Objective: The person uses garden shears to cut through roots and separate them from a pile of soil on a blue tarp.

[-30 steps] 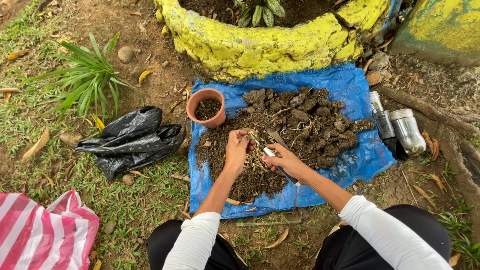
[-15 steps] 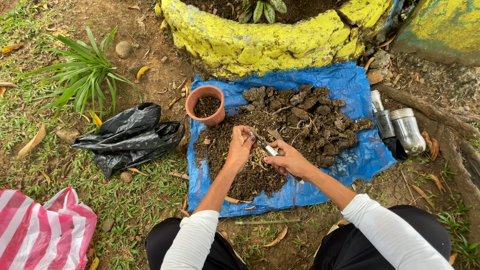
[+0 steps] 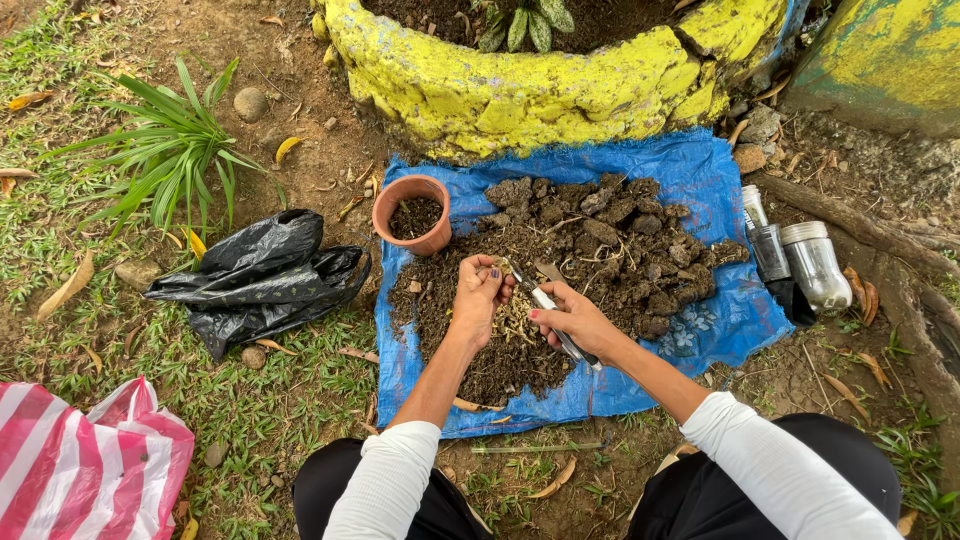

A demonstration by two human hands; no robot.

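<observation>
I am crouched over a blue tarp [image 3: 700, 165] covered with a heap of dark soil [image 3: 590, 250] and clods. My left hand [image 3: 478, 293] is closed around a small clump of pale roots above the soil. My right hand [image 3: 570, 322] grips a small metal tool [image 3: 540, 298] whose tip points toward the clump in the left hand. A terracotta pot [image 3: 412, 214] partly filled with soil stands on the tarp's far left corner, just beyond my left hand.
A yellow-painted round planter [image 3: 520, 85] with soil and a plant rises behind the tarp. A crumpled black plastic bag [image 3: 265, 275] lies left on the grass. Two metal canisters [image 3: 795, 262] lie right of the tarp. A pink-striped bag [image 3: 80, 470] sits at lower left.
Both hands have drawn slightly nearer to me over the soil, and the tool tip has come closer to the root clump.
</observation>
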